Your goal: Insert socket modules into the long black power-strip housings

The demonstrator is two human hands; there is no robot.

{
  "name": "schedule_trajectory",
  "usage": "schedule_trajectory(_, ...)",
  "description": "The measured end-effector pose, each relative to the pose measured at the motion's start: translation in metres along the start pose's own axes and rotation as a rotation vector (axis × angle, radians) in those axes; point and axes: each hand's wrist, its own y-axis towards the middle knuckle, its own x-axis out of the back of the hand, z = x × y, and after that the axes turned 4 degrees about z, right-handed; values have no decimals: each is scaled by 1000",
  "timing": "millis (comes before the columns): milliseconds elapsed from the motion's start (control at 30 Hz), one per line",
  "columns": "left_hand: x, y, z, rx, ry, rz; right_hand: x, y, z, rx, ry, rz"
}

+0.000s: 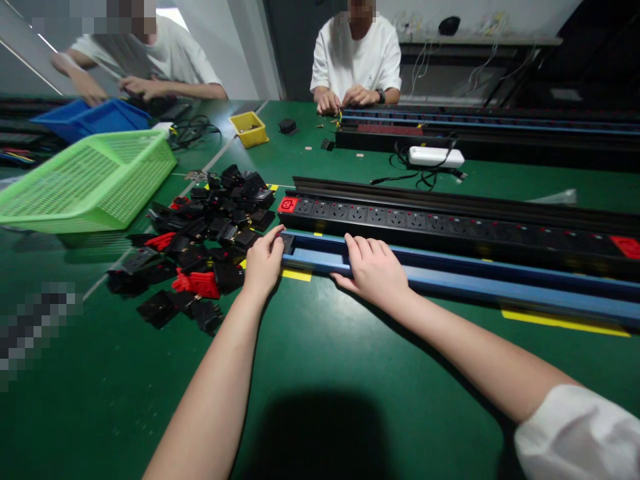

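One blue channel (pixel 470 283), seemingly near the start of its filling; one finished-looking black strip (pixel 397 219) behind it.
Channel: lying on the green table (pixel 430 407) before the person; a single black piece (pixel 287 242) at its left end, bare floor between the hands, and no modules discernible farther right, where the near wall hides part of the inside. Left hand (pixel 265 260): half curled, fingertips at the black piece; whether it pinches piece or channel cannot be told. Right hand (pixel 376 267): part-closed across the channel, fingers over the far wall, thumb at the near one. Strip: row of black sockets, a red one at each visible end. Stock apparently left: loose heap of black and red modules (pixel 200 233), left of the channel, beside a green basket (pixel 95 180).
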Motion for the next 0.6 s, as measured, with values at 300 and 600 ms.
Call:
schedule_trajectory(300, 0, 0, -4, 17, 94, -28, -2, 0, 0, 0, -16, -14)
schedule_trajectory(600, -1, -3, -5, 1, 72, -23, -3, 0, 0, -1, -14, -23)
